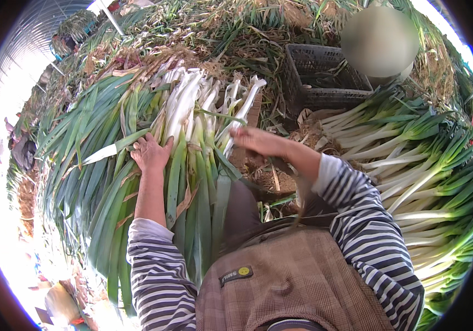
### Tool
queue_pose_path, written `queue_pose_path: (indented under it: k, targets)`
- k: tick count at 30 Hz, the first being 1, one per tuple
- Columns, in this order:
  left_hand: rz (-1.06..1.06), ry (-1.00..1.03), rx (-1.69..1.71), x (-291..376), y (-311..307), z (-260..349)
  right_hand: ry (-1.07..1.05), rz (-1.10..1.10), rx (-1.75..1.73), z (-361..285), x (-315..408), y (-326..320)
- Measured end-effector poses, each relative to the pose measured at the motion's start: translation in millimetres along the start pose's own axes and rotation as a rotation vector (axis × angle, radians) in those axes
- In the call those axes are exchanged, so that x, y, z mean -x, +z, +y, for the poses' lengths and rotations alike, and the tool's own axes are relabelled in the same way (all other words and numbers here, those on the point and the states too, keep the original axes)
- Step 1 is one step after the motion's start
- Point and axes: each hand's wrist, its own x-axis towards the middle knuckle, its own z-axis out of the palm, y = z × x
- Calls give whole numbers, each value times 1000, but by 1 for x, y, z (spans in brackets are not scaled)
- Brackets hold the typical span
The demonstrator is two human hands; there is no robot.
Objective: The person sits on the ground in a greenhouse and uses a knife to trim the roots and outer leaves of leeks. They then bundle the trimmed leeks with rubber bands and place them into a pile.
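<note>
A heap of leeks [187, 103] with long green leaves and white shanks lies before me, on the left. My left hand [150, 153] rests palm down on it, thumb and fingers apart, beside a pale bent leaf [116, 148]. My right hand [255, 141] is curled and blurred by motion at the right edge of the heap. It is next to a white leek shank [248, 101]; whether its fingers hold anything is unclear. On my right lies a row of cleaned leeks [402, 165], with white shanks towards the middle and green tops outwards.
A dark plastic crate [327, 97] stands ahead, with some leaves inside. Leaf litter [236, 33] covers the ground beyond. Another person, with a blurred head [380, 41], is behind the crate. A metal pole [111, 18] rises at the upper left under an arched roof.
</note>
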Motion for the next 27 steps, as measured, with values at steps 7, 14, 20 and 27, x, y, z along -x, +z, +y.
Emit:
queue_pose_path:
  k: [7,14,20,27]
  targets:
    - [193,69,-34,5,12,-2,24,-146,-68,53,19,-8]
    - [17,191,34,-18,4,0,381,329,469,156,28,-11]
    - [-200,183,-240,-40,-21,32,216,174,619,160,-1,-11]
    - [-226,71,-41,-20,-44,35,-83,237,578,139,-8,-20]
